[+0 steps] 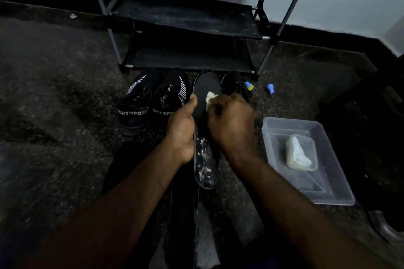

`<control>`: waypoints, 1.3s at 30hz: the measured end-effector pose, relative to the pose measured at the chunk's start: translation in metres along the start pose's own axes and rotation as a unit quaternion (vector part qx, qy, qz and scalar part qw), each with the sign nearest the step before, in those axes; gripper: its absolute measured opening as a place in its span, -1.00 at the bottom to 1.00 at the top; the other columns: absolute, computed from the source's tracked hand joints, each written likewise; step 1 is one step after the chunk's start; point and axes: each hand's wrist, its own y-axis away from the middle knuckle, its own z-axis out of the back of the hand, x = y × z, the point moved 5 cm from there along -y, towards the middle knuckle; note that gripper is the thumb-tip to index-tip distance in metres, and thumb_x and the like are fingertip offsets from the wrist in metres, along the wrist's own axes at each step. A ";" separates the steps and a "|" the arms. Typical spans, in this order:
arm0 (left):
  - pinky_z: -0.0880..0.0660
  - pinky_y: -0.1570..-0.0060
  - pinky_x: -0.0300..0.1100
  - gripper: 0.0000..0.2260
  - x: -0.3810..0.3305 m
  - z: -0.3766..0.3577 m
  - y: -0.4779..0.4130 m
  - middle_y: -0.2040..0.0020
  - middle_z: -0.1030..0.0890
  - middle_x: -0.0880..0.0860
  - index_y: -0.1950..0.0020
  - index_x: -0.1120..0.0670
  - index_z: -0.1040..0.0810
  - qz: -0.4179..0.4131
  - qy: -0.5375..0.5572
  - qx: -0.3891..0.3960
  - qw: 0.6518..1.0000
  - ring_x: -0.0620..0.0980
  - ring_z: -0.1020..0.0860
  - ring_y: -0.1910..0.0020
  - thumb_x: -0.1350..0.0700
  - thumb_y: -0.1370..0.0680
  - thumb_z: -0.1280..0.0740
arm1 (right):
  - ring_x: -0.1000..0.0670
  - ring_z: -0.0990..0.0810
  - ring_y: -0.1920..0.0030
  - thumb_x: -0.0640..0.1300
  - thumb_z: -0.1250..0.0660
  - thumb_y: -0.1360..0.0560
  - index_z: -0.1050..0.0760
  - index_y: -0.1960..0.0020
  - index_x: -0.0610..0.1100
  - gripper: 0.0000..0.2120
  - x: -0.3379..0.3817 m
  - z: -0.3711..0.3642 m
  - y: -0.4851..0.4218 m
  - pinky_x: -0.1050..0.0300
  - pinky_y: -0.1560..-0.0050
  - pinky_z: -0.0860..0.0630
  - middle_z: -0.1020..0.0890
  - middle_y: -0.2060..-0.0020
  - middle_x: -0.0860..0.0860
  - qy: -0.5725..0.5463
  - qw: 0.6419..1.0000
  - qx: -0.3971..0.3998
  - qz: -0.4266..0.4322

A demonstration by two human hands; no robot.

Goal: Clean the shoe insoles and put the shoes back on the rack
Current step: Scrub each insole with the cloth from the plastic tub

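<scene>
Since every shoe in view sits on the floor [65,94] and none on the rack [185,17] at the upper middle of the frame, the task looks mid-way at best: the cleaning is under way and the putting-back is not begun. At the centre, the left hand [182,131] has its grip clamped on the edge of a dark insole [206,87], held lengthwise above the lap. The right hand [229,124] has its grip closed round a pale wipe [210,99] pressed to the insole's upper part. White flecks on the insole's lower part may be suds or dirt; I cannot tell which.

A striped pair of shoes [153,102] stands left of centre, and another dark shoe [234,81] is half hidden behind the right hand. Whether their insoles are done is not visible. A clear tray [328,181] at the right holds a pale lump [298,153], soap or cloth. The dim light blurs the rest.
</scene>
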 end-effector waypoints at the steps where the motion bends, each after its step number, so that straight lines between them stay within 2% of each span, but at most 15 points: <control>1: -0.53 -0.24 0.01 -0.49 -0.001 0.003 -0.001 -0.30 -0.63 0.19 -0.39 0.16 -0.57 -0.007 -0.002 -0.013 1.000 0.15 -0.61 -0.30 -0.20 -0.66 -0.21 | -0.11 -0.64 0.15 0.00 -0.33 -0.54 -0.71 0.02 -0.01 -0.81 0.004 -0.003 0.010 0.03 0.12 -0.57 -0.65 0.09 -0.10 -0.020 1.000 0.014 0.005; 6: -0.64 0.06 -0.12 -0.49 -0.006 0.006 0.000 -0.03 -0.73 0.17 -0.14 0.24 -0.66 -0.029 -0.050 -0.045 0.997 0.07 -0.72 0.02 -0.20 -0.67 -0.21 | -0.16 -0.64 0.19 -0.01 -0.33 -0.46 -0.72 0.08 -0.01 -0.81 0.017 -0.006 0.034 -0.04 0.15 -0.58 -0.66 0.17 -0.10 -0.036 0.997 0.032 0.058; 9: -0.59 -0.17 0.00 -0.47 -0.005 0.001 0.004 -0.25 -0.65 0.23 -0.37 0.23 -0.57 -0.017 -0.023 -0.035 0.999 0.15 -0.65 -0.22 -0.19 -0.67 -0.21 | -0.15 -0.62 0.21 -0.02 -0.34 -0.48 -0.70 0.10 -0.03 -0.83 0.007 -0.001 0.014 -0.08 0.14 -0.58 -0.64 0.19 -0.08 0.011 0.999 -0.007 0.050; 11: -0.55 -0.27 0.05 -0.47 -0.004 -0.002 0.005 -0.34 -0.60 0.21 -0.45 0.18 -0.51 -0.010 -0.006 -0.026 1.000 0.17 -0.58 -0.33 -0.18 -0.68 -0.19 | -0.13 -0.63 0.18 -0.02 -0.33 -0.50 -0.70 0.08 -0.01 -0.82 -0.007 0.002 -0.008 -0.06 0.09 -0.58 -0.66 0.17 -0.04 0.038 0.999 -0.014 0.004; 13: -0.57 -0.25 0.03 -0.49 -0.003 -0.003 0.002 -0.34 -0.61 0.20 -0.45 0.17 -0.51 -0.015 0.006 -0.013 1.000 0.16 -0.59 -0.32 -0.16 -0.69 -0.18 | -0.09 -0.65 0.16 0.01 -0.27 -0.50 -0.70 0.05 0.00 -0.76 -0.013 0.007 -0.017 -0.02 0.08 -0.59 -0.69 0.15 -0.01 0.023 0.999 -0.017 -0.026; 15: -0.61 -0.18 0.00 -0.52 -0.006 -0.006 0.003 -0.27 -0.65 0.20 -0.39 0.19 -0.55 -0.023 0.006 -0.012 1.000 0.13 -0.64 -0.24 -0.15 -0.68 -0.20 | -0.06 -0.64 0.16 0.00 -0.31 -0.50 -0.71 0.05 0.00 -0.80 -0.004 0.008 -0.007 0.01 0.08 -0.58 -0.69 0.15 -0.02 -0.014 1.000 -0.018 -0.006; 18: -0.66 0.08 -0.08 -0.56 -0.009 0.000 -0.001 -0.03 -0.71 0.18 -0.18 0.22 -0.62 -0.038 -0.006 -0.042 0.998 0.08 -0.71 0.01 -0.16 -0.65 -0.26 | -0.10 -0.63 0.15 -0.02 -0.35 -0.49 -0.71 0.07 0.00 -0.83 0.021 0.000 0.026 -0.02 0.10 -0.54 -0.67 0.18 -0.04 -0.028 0.997 0.029 0.059; 20: -0.65 -0.02 -0.02 -0.48 -0.006 0.000 0.002 -0.17 -0.67 0.24 -0.30 0.27 -0.58 -0.029 0.000 -0.045 0.999 0.16 -0.68 -0.13 -0.17 -0.63 -0.29 | -0.14 -0.63 0.14 0.04 -0.30 -0.50 -0.71 0.06 0.01 -0.77 0.017 -0.001 0.024 -0.08 0.10 -0.54 -0.67 0.18 -0.05 0.021 0.997 0.027 0.067; 22: -0.62 -0.15 0.04 -0.46 -0.004 -0.005 0.005 -0.33 -0.60 0.25 -0.44 0.23 -0.51 -0.024 0.015 -0.038 0.999 0.20 -0.61 -0.29 -0.16 -0.65 -0.27 | -0.16 -0.65 0.12 0.04 -0.32 -0.51 -0.71 0.03 0.01 -0.78 -0.004 0.004 0.004 -0.09 0.07 -0.57 -0.69 0.15 -0.06 0.032 0.999 -0.013 0.012; 25: -0.63 -0.08 -0.01 -0.50 -0.005 -0.009 0.007 -0.33 -0.61 0.23 -0.44 0.21 -0.51 -0.020 0.027 -0.027 0.999 0.17 -0.62 -0.27 -0.14 -0.69 -0.19 | -0.11 -0.67 0.12 0.01 -0.36 -0.51 -0.71 0.02 0.02 -0.82 -0.011 0.011 -0.007 -0.01 0.07 -0.59 -0.71 0.14 -0.02 -0.009 0.998 -0.043 -0.035; 28: -0.65 -0.08 -0.06 -0.48 -0.011 -0.005 0.007 -0.27 -0.64 0.20 -0.40 0.26 -0.52 -0.033 0.023 -0.046 0.998 0.12 -0.65 -0.20 -0.14 -0.68 -0.21 | -0.09 -0.63 0.15 0.02 -0.29 -0.50 -0.71 0.07 0.02 -0.78 0.019 -0.001 0.014 -0.06 0.11 -0.55 -0.67 0.18 -0.02 -0.021 0.998 0.018 0.050; 30: -0.65 -0.09 -0.05 -0.47 -0.010 -0.006 0.007 -0.30 -0.61 0.23 -0.42 0.27 -0.50 -0.027 0.026 -0.047 0.998 0.13 -0.63 -0.19 -0.15 -0.68 -0.21 | -0.10 -0.61 0.11 0.07 -0.25 -0.51 -0.70 0.06 0.03 -0.74 0.020 -0.004 0.018 -0.09 0.09 -0.52 -0.67 0.16 -0.02 0.014 0.996 0.039 0.076; 33: -0.65 -0.11 0.01 -0.49 -0.006 -0.011 0.009 -0.35 -0.59 0.24 -0.45 0.21 -0.50 -0.012 0.028 -0.033 0.999 0.17 -0.61 -0.29 -0.14 -0.69 -0.20 | -0.15 -0.62 0.07 0.06 -0.31 -0.52 -0.70 0.01 0.03 -0.78 -0.005 0.006 0.002 -0.11 0.04 -0.55 -0.69 0.12 -0.03 0.045 0.999 -0.021 0.014; 36: -0.64 -0.07 -0.01 -0.53 -0.003 -0.009 0.006 -0.30 -0.63 0.21 -0.41 0.18 -0.54 -0.007 0.038 -0.039 0.998 0.16 -0.63 -0.25 -0.14 -0.69 -0.20 | -0.17 -0.63 0.08 0.01 -0.34 -0.50 -0.71 0.02 0.02 -0.82 -0.003 0.008 0.004 -0.13 0.02 -0.56 -0.69 0.12 -0.06 0.011 0.999 -0.043 -0.025; 39: -0.65 0.06 -0.08 -0.54 -0.009 -0.002 0.003 -0.17 -0.69 0.18 -0.31 0.21 -0.59 -0.022 0.053 -0.057 0.997 0.09 -0.70 -0.08 -0.15 -0.67 -0.24 | -0.15 -0.60 0.11 0.04 -0.27 -0.49 -0.71 0.06 0.04 -0.76 0.021 -0.005 0.025 -0.09 0.08 -0.51 -0.65 0.18 -0.04 0.012 0.999 0.009 0.049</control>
